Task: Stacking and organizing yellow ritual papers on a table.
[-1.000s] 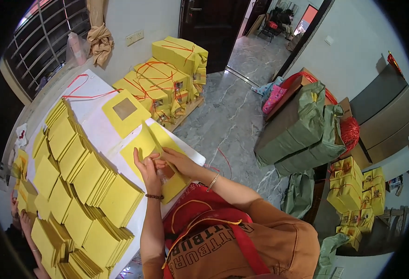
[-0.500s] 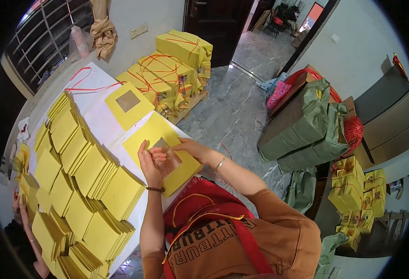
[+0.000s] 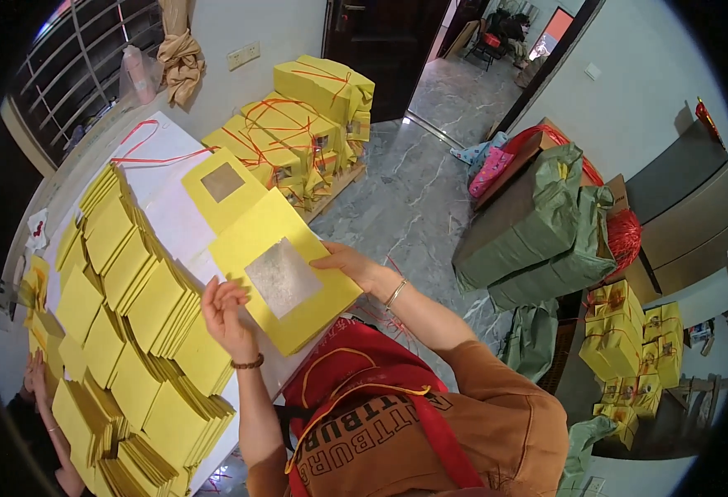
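A flat yellow paper packet with a clear square window (image 3: 302, 327) lies slanted before me at the table's right edge, its window shining with reflected light. My right hand (image 3: 349, 263) grips its right edge, thumb on top and the other fingers mostly hidden beneath. Just off the packet's left side is my left hand (image 3: 227, 316), palm partly turned up, fingers loosely bent and apart, holding nothing. Another yellow windowed packet (image 3: 244, 197) rests on the table beyond. Left of my left hand, overlapping rows of folded yellow packets (image 3: 144, 306) cover much of the white table (image 3: 169, 178).
Yellow bundles tied with red string (image 3: 294, 137) are piled beyond the table. Green wrapped sacks (image 3: 530, 224) stand on the floor to the right, with more yellow bundles (image 3: 621, 331) behind them. At the far left, another person's hands (image 3: 37, 377) touch yellow paper.
My left hand has moved left off the window to beside the packet. The packet is tilted differently, and its window now looks brighter. My right hand keeps hold of its edge.
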The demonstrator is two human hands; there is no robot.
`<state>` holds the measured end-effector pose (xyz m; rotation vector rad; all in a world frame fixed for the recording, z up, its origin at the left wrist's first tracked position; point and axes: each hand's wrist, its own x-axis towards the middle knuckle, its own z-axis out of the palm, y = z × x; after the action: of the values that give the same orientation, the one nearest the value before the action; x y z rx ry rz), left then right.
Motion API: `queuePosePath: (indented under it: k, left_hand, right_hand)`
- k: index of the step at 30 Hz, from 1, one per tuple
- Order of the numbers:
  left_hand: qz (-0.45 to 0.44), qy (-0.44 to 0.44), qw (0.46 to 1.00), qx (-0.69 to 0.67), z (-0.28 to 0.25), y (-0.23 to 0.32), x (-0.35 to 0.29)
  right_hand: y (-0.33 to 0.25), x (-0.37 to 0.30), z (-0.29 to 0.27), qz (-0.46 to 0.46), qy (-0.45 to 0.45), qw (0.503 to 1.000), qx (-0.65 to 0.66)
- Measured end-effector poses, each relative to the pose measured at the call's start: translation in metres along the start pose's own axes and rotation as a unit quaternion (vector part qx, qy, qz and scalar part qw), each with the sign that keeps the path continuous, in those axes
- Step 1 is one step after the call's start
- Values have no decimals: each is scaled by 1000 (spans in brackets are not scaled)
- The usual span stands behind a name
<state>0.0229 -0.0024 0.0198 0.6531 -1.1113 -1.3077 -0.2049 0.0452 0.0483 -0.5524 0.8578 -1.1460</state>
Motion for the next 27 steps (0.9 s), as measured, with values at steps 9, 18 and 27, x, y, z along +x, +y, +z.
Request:
queuePosePath:
  k: [9, 18, 27]
  left_hand:
    - [234, -24, 864, 446, -2, 20, -12]
    - [368, -213, 730, 535, 13, 30, -13]
    - [256, -206, 849, 415, 9, 10, -17]
  right_hand:
    - [0, -8, 8, -2, -33, 998, 53]
    - [0, -22, 10, 30, -20, 997, 63]
    - [2, -27, -2, -41, -16, 994, 98]
